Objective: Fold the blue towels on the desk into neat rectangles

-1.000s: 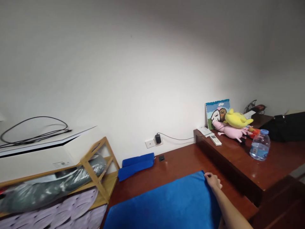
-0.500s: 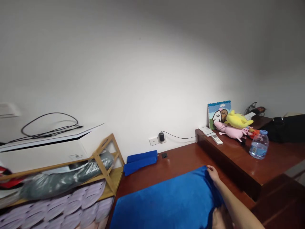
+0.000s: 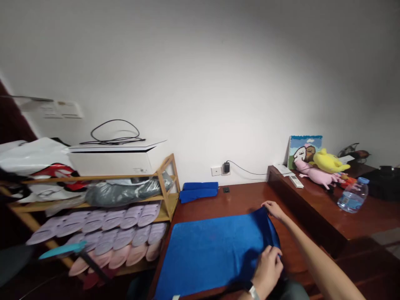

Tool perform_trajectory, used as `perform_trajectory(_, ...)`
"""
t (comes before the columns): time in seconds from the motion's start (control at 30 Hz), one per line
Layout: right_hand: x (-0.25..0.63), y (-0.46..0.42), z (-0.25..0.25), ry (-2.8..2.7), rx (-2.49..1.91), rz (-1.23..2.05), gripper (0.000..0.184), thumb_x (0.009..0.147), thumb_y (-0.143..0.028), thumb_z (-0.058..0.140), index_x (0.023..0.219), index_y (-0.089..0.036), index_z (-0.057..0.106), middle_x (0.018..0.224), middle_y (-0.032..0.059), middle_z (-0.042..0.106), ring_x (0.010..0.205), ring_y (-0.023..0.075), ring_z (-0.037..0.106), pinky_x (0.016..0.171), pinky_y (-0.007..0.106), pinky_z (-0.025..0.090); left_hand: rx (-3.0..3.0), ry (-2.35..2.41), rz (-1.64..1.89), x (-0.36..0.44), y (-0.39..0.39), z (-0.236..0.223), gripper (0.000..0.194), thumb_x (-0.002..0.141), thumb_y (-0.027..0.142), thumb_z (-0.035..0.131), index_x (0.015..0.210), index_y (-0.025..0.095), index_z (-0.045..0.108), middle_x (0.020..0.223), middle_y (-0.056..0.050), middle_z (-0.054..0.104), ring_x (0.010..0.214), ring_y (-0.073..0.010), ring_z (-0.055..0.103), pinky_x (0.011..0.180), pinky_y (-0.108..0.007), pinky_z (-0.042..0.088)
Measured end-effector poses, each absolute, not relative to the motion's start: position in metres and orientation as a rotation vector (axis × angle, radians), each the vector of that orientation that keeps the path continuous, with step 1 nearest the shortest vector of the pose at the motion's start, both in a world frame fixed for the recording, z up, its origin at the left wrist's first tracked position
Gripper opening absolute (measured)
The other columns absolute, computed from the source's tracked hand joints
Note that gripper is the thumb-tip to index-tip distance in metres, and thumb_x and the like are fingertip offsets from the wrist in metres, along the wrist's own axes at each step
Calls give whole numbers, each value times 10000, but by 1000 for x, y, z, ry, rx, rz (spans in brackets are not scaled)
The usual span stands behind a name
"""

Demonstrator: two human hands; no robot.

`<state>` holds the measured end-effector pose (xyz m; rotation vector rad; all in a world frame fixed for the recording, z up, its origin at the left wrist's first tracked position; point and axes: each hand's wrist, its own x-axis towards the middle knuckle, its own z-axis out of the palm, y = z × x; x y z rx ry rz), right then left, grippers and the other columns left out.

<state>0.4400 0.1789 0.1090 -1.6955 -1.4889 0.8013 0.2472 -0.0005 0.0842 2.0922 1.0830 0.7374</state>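
A blue towel (image 3: 212, 250) lies spread flat on the red-brown wooden surface (image 3: 240, 200). My right hand (image 3: 272, 208) reaches out to the towel's far right corner and pinches it, fingers closed on the cloth. My left hand (image 3: 268, 268), with a band at the wrist, is closed on the towel's right edge nearer to me, where the cloth is bunched and slightly lifted. Both hands are on the same right side of the towel.
A folded blue towel (image 3: 199, 191) lies by the wall socket and charger (image 3: 225, 168). A wooden rack (image 3: 165, 183) on the left holds several slippers and a white box (image 3: 115, 156). A raised ledge on the right carries plush toys (image 3: 325, 166), a remote (image 3: 295, 180) and a water bottle (image 3: 353, 196).
The view has swung left and down, bringing the rack into sight. My left hand has come into view and gripped the towel's right edge. My right hand stays at the far corner.
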Motion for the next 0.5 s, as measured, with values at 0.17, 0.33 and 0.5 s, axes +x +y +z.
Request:
perform_trajectory(0.17,357,203,131,-1794,-1501,834,328,860,-361,514,936,-165,765,797,63,774,756,201,724,695,277,543,1815,1177,1245,116,-20,111,246,957,206,479,930,241,721,917,-44,709,852,-177,694,802,-272,580)
perform_trajectory(0.33,210,229,136,-2190,-1196,824,271,802,-241,658,1038,-203,785,985,47,797,912,197,718,878,286,532,1459,1392,1496,1,-46,95,326,975,500,543,932,232,725,893,-48,744,770,-193,732,680,-277,633)
perform_trajectory(0.5,62,237,114,-2476,-1013,736,232,823,-175,652,1009,-210,786,1082,77,763,1076,233,654,1013,326,459,1251,1852,1534,-86,-61,37,439,832,618,608,985,230,748,889,-78,800,818,-253,781,741,-330,644)
